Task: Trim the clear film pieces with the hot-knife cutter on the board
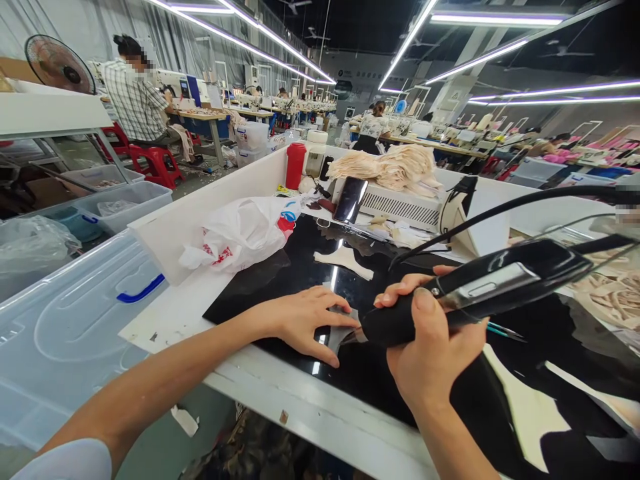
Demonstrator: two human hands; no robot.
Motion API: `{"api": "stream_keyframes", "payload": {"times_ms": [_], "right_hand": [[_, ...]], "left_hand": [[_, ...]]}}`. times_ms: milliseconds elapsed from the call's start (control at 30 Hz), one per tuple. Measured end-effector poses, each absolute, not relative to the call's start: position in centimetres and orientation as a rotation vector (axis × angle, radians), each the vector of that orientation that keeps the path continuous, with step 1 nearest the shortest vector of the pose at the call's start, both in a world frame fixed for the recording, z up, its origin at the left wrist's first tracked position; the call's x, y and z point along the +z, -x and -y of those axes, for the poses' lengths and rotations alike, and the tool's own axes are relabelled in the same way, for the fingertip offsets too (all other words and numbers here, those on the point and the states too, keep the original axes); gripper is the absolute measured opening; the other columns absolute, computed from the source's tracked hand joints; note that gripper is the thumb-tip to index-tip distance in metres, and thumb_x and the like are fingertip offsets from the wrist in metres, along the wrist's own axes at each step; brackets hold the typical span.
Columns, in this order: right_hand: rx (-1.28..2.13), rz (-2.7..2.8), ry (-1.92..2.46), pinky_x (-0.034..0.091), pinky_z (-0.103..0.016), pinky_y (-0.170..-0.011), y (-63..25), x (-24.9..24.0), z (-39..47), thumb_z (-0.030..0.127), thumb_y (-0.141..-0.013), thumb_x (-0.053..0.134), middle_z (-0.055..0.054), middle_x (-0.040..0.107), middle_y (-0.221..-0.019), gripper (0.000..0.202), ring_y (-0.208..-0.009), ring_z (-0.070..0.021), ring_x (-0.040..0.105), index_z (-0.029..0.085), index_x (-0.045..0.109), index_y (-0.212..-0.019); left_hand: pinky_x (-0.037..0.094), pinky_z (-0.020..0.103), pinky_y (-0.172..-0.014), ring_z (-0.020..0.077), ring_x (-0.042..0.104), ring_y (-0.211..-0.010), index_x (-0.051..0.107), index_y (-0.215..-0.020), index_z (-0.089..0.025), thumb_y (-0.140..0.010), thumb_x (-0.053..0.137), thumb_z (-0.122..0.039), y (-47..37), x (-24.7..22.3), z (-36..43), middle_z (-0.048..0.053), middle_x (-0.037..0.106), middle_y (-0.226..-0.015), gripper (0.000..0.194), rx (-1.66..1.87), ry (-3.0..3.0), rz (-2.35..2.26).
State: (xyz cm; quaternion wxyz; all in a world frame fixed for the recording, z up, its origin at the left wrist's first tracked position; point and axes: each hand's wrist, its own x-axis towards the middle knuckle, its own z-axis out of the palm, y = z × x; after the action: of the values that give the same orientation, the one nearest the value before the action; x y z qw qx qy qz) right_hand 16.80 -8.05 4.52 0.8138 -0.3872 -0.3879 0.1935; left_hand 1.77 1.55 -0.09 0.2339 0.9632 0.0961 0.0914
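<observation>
My right hand (430, 333) is wrapped round a black handheld tool (480, 287) with a cable; its nose points left and down at the glossy black sheet (280, 287). Spread fingers of my left hand (313, 323) rest on a greyish translucent piece (340, 330) lying on that sheet, close to the tool's tip. A cream cut piece (345, 261) lies just beyond both hands. To the right is a larger cream piece (525, 407), with a thin teal-handled tool (503, 330) above it.
A white plastic bag (245, 233), red bottle (295, 165), phone (351, 200) and stacked cream fabric (390, 168) line the bench's back. A clear-lidded bin (90, 313) stands left. Farther off, a person in a checked shirt (133, 100) sits near a fan (60, 63).
</observation>
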Motion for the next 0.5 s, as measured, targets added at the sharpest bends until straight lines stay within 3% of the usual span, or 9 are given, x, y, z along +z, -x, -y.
{"api": "stream_keyframes", "payload": {"times_ms": [500], "right_hand": [[0.463, 0.827, 0.846, 0.055, -0.032, -0.059, -16.3, 4.5, 9.2, 0.031, -0.078, 0.079, 0.006, 0.063, -0.074, 0.036, -0.057, -0.0126, 0.060, 0.026, 0.055, -0.105]], "left_hand": [[0.039, 0.054, -0.115, 0.0378, 0.045, -0.136, 0.060, -0.141, -0.028, -0.079, 0.079, -0.057, -1.7, -0.7, -1.6, 0.011, 0.052, -0.148, 0.071, 0.292, -2.658, -0.267]]}}
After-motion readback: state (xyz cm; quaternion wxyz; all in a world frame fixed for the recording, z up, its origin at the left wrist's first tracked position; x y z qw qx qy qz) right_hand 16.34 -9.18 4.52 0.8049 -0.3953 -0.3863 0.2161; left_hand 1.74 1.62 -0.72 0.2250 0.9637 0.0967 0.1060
